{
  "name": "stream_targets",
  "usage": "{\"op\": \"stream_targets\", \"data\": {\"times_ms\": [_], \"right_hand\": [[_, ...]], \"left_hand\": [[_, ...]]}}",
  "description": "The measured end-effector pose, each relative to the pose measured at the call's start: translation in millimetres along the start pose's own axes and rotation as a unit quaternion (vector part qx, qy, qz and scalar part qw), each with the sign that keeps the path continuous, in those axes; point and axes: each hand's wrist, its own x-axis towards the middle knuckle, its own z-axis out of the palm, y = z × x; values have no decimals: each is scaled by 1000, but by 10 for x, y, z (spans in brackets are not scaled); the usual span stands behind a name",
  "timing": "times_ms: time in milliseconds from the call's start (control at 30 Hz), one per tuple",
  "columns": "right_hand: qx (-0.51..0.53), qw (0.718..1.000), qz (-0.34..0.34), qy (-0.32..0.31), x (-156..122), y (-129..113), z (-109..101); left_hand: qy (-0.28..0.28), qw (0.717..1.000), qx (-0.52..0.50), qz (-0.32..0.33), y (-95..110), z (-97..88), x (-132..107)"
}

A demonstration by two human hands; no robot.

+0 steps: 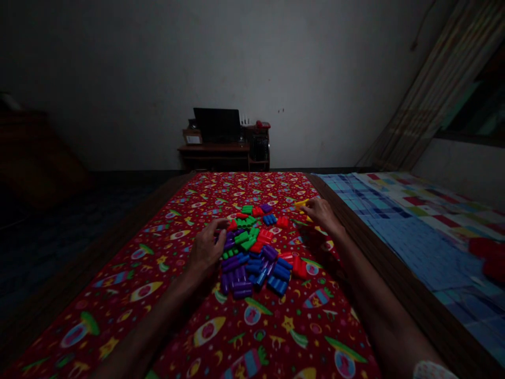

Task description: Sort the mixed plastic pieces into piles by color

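Note:
A loose pile of plastic building blocks lies on a red patterned cloth (209, 329). Purple blocks (236, 279) and blue blocks (278, 286) are at its near side, green blocks (246, 239) in the middle, red blocks (265, 237) among them. My left hand (205, 247) rests at the pile's left edge, thumb and forefinger apart, beside a purple block (229, 241); whether it touches that block I cannot tell. Off to the right of the pile, my right hand (321, 213) pinches a yellow block (301, 203) slightly above the cloth. More yellow shows just under its fingers.
Beyond the cloth's far edge, a low desk (215, 149) carries a dark monitor (218, 125) and a red telephone (263, 125). Checked bedding (363, 210) spreads along the right side, past a dark wooden edge (355, 231). A curtain (422, 95) hangs at the right.

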Motion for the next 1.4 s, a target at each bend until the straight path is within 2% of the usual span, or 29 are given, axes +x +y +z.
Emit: {"op": "stream_targets", "data": {"times_ms": [133,233,300,367,500,567,667,767,833,933,1033,1100,1133,1167,1233,1333,1400], "right_hand": [[-78,992,102,5,1,221,15],[-91,988,115,43,-16,176,-40],[-65,993,73,71,-30,66,-26],[-5,998,-6,58,-41,-82,85],[154,975,-159,1,43,-352,518],[201,965,-167,-20,178,-436,719],[256,958,-118,-61,429,-542,911],[343,926,-110,-109,594,-710,1023],[388,896,-145,-162,611,-872,1083],[398,856,-224,-244,502,-1143,1140],[385,815,-313,-299,307,-1350,1099],[382,790,-355,-322,181,-1394,995],[384,786,-362,-320,124,-1374,922],[387,792,-360,-307,66,-1322,838],[388,831,-315,-245,-70,-1119,661],[366,900,-189,-141,-403,-621,458],[342,926,-134,-94,-715,-259,422]], "left_hand": [[34,999,27,-28,-318,23,31],[52,996,31,-68,-547,34,25],[62,992,26,-106,-676,26,25],[73,987,12,-142,-772,13,30],[78,985,1,-153,-856,10,36],[78,986,2,-147,-870,24,38],[81,986,-9,-146,-902,54,46],[79,985,-37,-147,-943,81,55],[83,983,-52,-154,-956,92,58],[83,983,-61,-149,-931,91,66],[53,989,-79,-111,-875,75,79],[23,991,-91,-100,-849,61,76],[8,990,-95,-100,-845,54,68],[-4,990,-99,-102,-847,46,57],[-14,989,-103,-103,-872,24,43],[1,991,-95,-91,-938,-20,121],[-17,995,-67,-78,-974,-31,284]]}}
